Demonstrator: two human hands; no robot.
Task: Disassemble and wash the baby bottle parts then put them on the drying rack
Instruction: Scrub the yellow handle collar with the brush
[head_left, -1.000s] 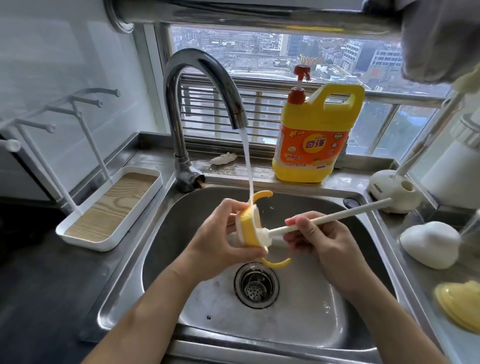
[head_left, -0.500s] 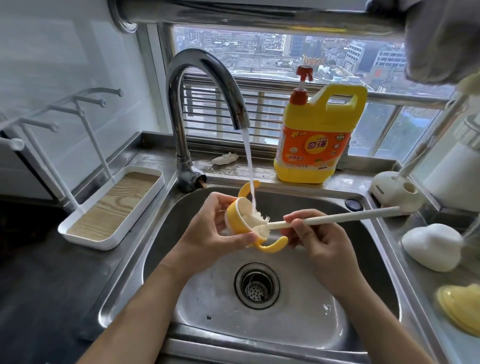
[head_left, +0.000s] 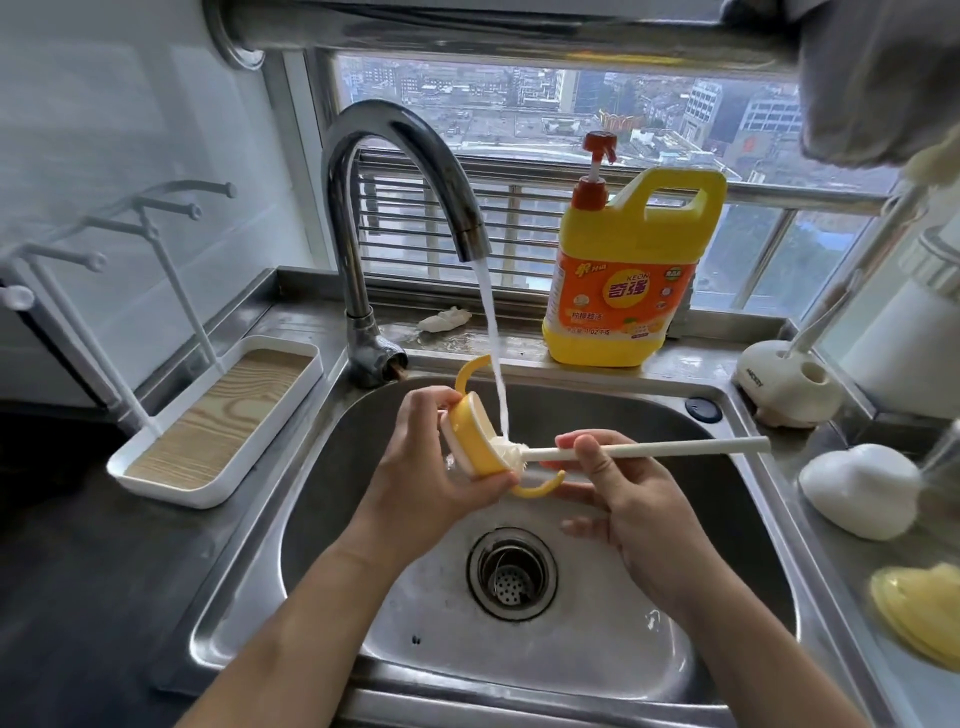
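At frame centre the left hand (head_left: 426, 467) grips the yellow collar (head_left: 470, 436) tilted under the tap stream (head_left: 493, 343) for rinsing, while the right hand (head_left: 631, 499) pinches the brush (head_left: 613, 451) scrubbing its rim.

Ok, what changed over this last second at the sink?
The left hand turned the yellow handled collar: its open side, tipped up toward the camera half a second ago, now faces right toward the bottle brush, whose bristles have drawn back from inside to the rim. The right hand has straightened its lower fingers. Unchanged: both grips, the running tap, detergent jug, drying rack.
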